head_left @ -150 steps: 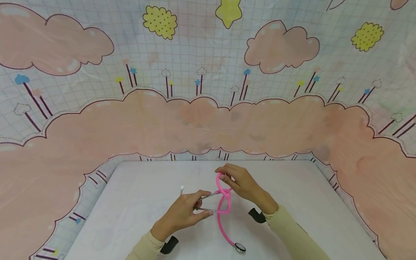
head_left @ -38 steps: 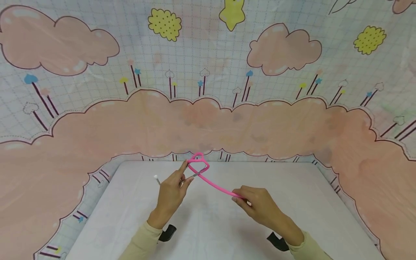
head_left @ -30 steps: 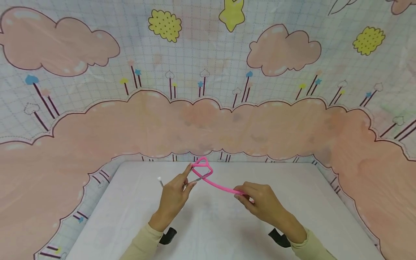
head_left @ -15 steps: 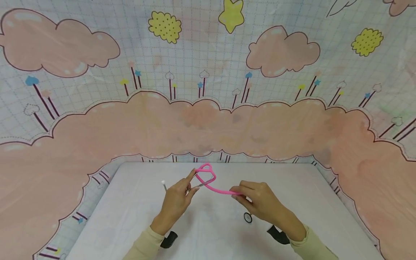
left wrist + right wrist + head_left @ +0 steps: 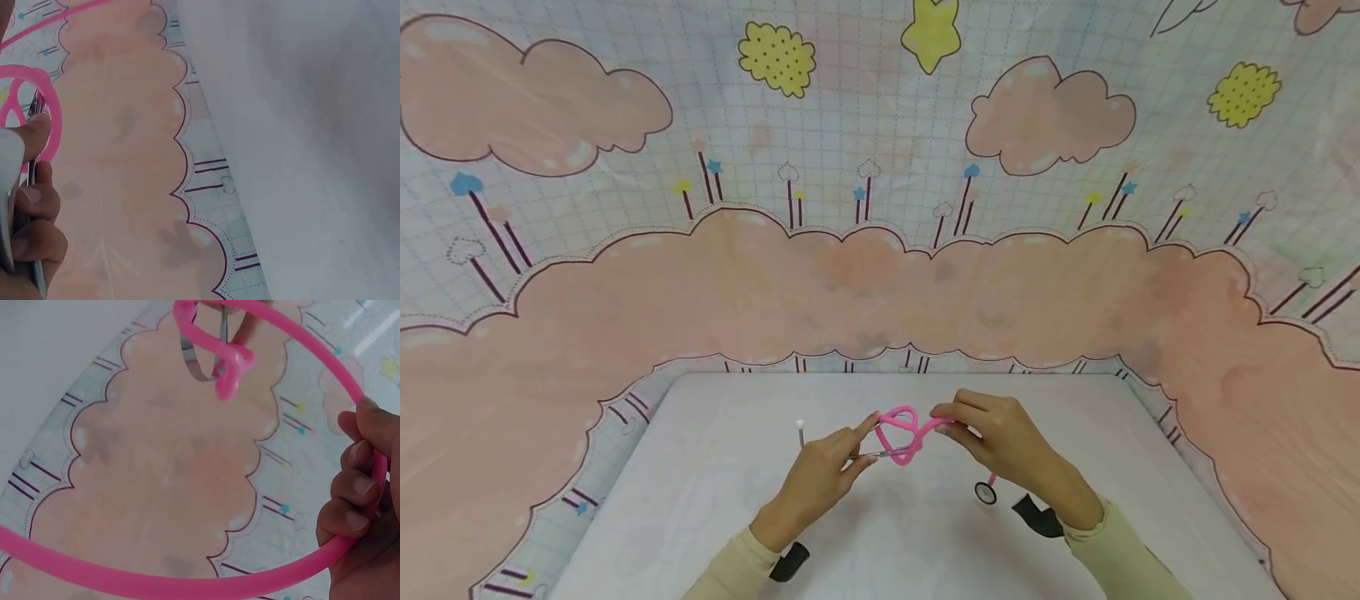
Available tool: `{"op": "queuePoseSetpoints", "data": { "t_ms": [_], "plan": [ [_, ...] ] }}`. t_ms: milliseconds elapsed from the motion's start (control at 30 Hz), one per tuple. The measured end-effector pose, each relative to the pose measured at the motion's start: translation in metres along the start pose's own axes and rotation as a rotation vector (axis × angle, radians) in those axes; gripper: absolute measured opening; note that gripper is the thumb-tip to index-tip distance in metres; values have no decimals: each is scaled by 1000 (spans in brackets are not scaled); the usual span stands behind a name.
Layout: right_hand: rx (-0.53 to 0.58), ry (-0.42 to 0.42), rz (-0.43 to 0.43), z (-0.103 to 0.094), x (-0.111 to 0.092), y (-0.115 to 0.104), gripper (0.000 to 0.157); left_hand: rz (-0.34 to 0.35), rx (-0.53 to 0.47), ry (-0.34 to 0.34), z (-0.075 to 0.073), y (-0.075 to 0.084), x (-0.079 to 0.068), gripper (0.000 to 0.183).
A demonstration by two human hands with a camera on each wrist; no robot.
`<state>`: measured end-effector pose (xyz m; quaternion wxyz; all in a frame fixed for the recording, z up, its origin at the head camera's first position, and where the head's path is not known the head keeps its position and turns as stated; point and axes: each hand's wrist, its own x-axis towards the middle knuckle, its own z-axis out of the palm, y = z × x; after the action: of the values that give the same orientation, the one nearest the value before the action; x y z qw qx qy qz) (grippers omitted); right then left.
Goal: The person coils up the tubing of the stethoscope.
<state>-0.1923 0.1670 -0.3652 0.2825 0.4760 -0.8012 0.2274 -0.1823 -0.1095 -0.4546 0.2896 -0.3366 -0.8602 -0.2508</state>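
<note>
Two bare hands on one pink stethoscope, and it's up off the table, its tubing bunched into a twisted pink coil between them; call everything from that coil! Just left of it, the left hand has its fingers bent around the metal ear tubes, a firm grasp, and the wrist view backs that up, fingertips wrapped on the metal right beside the pink. Just right of the coil, the right hand pinches the pink tubing, thumb on one side; its own wrist view shows the other fingers curled round too, the tube arcing from the coil into the grip and sweeping out past it. Farther left of the coil, poking up behind the left hand, there's a white ear tip. Below and right of the coil, beneath the right hand, hangs the round chest piece, black-rimmed, on a short visible bit of pink. On either side of the coil, nearer the person, a black piece shows at each wrist, one by the left sleeve, one by the right sleeve. Underneath the coil spreads the white table, soft shadows on it. Beyond the coil rises the printed backdrop, a broad peach band with scalloped edges; well above the coil, peach clouds, a yellow star and dotted yellow blobs on a pale blue grid.
</note>
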Motion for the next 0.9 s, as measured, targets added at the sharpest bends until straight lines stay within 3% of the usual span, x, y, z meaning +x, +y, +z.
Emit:
{"op": "queuePoseSetpoints", "data": {
  "t_ms": [300, 467, 633, 900],
  "plan": [
    [26, 5, -22, 8, 4, 7, 23, 16, -68, -164, -1, 10, -3, 69],
    [56, 11, -20, 13, 8, 9, 24, 80, -99, -157, -2, 12, -3, 66],
    [90, -4, 24, 17, 11, 10, 28, 154, -120, -106, 2, 14, -4, 64],
    [145, -3, 50, 25, 11, 15, 31, 214, -123, -64, 3, 17, -6, 62]
  ]
}}
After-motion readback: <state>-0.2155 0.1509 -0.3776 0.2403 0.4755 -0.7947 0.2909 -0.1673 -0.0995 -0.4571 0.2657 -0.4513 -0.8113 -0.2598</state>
